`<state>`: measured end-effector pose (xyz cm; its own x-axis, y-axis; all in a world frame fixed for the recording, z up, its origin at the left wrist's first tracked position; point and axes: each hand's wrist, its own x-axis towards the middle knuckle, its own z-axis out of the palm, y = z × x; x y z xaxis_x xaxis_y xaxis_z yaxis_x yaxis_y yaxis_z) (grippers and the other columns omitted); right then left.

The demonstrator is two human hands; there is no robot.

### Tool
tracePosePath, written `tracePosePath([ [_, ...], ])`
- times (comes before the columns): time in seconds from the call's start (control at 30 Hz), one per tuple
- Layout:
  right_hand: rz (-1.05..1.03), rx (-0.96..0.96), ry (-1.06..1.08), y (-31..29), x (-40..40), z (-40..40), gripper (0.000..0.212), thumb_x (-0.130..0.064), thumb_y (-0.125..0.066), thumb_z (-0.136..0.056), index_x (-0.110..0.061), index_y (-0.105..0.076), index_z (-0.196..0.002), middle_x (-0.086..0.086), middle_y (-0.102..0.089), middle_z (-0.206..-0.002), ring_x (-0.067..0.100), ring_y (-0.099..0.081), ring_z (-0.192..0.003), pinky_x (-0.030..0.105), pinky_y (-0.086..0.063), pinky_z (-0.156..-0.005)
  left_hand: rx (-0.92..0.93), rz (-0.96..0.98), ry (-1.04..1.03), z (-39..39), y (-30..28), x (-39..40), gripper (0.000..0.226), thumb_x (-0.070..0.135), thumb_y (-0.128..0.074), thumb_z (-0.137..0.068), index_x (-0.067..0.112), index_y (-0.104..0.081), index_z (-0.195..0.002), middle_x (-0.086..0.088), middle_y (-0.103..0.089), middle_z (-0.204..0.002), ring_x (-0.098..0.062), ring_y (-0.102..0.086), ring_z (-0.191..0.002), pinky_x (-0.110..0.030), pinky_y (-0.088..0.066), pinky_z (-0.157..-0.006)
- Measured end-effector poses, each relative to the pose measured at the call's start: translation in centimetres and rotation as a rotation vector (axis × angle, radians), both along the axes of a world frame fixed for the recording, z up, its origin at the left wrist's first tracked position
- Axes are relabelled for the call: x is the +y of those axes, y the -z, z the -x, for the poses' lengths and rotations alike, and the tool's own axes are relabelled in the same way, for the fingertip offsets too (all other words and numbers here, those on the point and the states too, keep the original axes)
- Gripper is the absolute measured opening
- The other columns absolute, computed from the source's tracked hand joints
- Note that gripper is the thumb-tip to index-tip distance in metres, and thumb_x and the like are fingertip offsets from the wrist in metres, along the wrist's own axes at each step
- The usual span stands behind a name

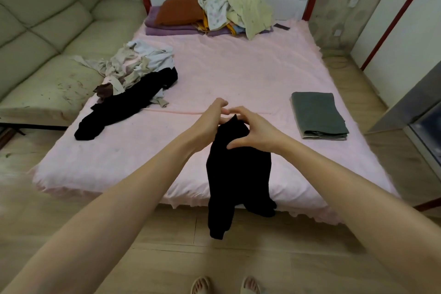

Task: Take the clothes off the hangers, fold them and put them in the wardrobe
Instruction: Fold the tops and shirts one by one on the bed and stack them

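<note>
A black garment hangs in the air in front of me, over the near edge of the pink bed. My left hand and my right hand both grip its top, close together. Its lower end dangles down past the mattress towards the floor. No hanger is visible on it. A pile of unfolded light and black clothes lies on the left side of the bed. A folded grey garment sits on the right side of the bed.
Pillows and a heap of pale clothes lie at the headboard. A beige sofa stands against the left of the bed. White wardrobe doors stand at the right. My feet in slippers stand on the wood floor.
</note>
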<state>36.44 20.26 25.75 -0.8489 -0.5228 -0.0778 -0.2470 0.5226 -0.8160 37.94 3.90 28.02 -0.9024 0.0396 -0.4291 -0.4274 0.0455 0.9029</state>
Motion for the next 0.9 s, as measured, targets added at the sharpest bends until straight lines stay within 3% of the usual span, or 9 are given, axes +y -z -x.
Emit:
tracePosePath([
  [0.1,-0.060,0.135,0.113,-0.4,0.0,0.3,0.017,-0.016,-0.075,-0.076,-0.009,-0.064,-0.088,0.002,-0.066,-0.080,0.016,-0.060,-0.076,0.032,-0.046,-0.070,0.132,0.107,0.020,-0.1,-0.2,0.2,0.029,0.028,-0.044,-0.070,0.013,-0.043,-0.095,-0.004,-0.054,-0.091,-0.019,-0.046,-0.076,-0.032,-0.036,-0.072],
  [0.2,-0.027,0.140,0.219,-1.0,1.0,0.9,0.012,-0.010,-0.064,-0.080,-0.002,-0.056,-0.076,0.004,-0.052,-0.067,0.013,-0.047,-0.062,0.025,-0.035,-0.057,0.227,0.177,0.183,-0.8,1.3,-1.0,0.038,0.016,-0.045,-0.060,0.019,-0.047,-0.097,0.000,-0.057,-0.094,-0.012,-0.052,-0.077,-0.027,-0.040,-0.067],
  [0.3,-0.016,0.084,0.229,-1.8,1.4,1.0,0.003,-0.007,-0.059,-0.081,-0.008,-0.059,-0.078,0.003,-0.055,-0.069,0.010,-0.051,-0.062,0.023,-0.040,-0.057,0.352,0.334,0.394,-1.4,4.1,-1.9,0.017,0.010,-0.055,-0.075,0.019,-0.055,-0.090,0.006,-0.060,-0.084,-0.009,-0.058,-0.074,-0.027,-0.046,-0.067],
  [0.37,-0.009,0.073,0.247,-1.8,1.4,1.1,0.004,-0.006,-0.057,-0.081,-0.008,-0.060,-0.080,0.003,-0.057,-0.071,0.011,-0.052,-0.063,0.023,-0.040,-0.057,0.431,0.382,0.345,-1.1,5.2,-2.1,0.005,0.013,-0.061,-0.086,0.016,-0.060,-0.083,0.008,-0.061,-0.075,-0.007,-0.056,-0.069,-0.027,-0.043,-0.067],
  [0.47,0.028,0.064,0.325,-1.8,2.1,1.6,0.004,-0.007,-0.057,-0.084,-0.006,-0.060,-0.082,0.002,-0.054,-0.070,0.011,-0.049,-0.061,0.023,-0.037,-0.055,0.444,0.291,0.269,-0.6,5.5,-2.9,0.006,0.014,-0.064,-0.090,0.011,-0.069,-0.088,0.000,-0.071,-0.083,-0.011,-0.064,-0.078,-0.030,-0.049,-0.075],
  [0.6,0.077,-0.007,0.319,-2.2,3.2,1.9,0.004,-0.007,-0.057,-0.086,-0.006,-0.061,-0.084,0.002,-0.054,-0.069,0.011,-0.050,-0.061,0.023,-0.038,-0.056,0.439,0.316,0.411,-0.9,5.3,-3.4,0.009,0.011,-0.063,-0.092,0.011,-0.071,-0.095,0.000,-0.073,-0.092,-0.018,-0.069,-0.088,-0.034,-0.053,-0.084],
  [0.7,0.066,0.002,0.315,-2.1,3.1,1.6,0.005,-0.006,-0.056,-0.086,-0.008,-0.061,-0.085,0.003,-0.057,-0.072,0.011,-0.052,-0.063,0.025,-0.041,-0.058,0.454,0.319,0.369,-0.8,5.1,-2.6,0.006,0.012,-0.067,-0.089,0.010,-0.069,-0.084,-0.002,-0.072,-0.083,-0.014,-0.067,-0.080,-0.032,-0.052,-0.078],
  [0.8,-0.011,-0.052,0.186,-1.9,3.3,1.3,0.015,-0.009,-0.066,-0.083,-0.016,-0.066,-0.096,0.000,-0.065,-0.091,0.011,-0.061,-0.083,0.021,-0.047,-0.074,0.446,0.251,0.119,-0.4,4.6,-2.2,0.014,0.017,-0.072,-0.080,0.015,-0.062,-0.071,-0.001,-0.066,-0.073,-0.016,-0.063,-0.071,-0.035,-0.050,-0.070],
  [0.9,-0.100,-0.111,0.038,-1.8,3.5,0.8,0.046,-0.020,-0.077,-0.078,-0.023,-0.062,-0.121,-0.013,-0.060,-0.121,0.000,-0.052,-0.114,0.009,-0.038,-0.088,0.446,0.291,0.052,-0.3,3.9,-2.1,0.016,0.026,-0.069,-0.071,0.016,-0.058,-0.067,0.001,-0.063,-0.069,-0.019,-0.061,-0.067,-0.032,-0.047,-0.063],
])
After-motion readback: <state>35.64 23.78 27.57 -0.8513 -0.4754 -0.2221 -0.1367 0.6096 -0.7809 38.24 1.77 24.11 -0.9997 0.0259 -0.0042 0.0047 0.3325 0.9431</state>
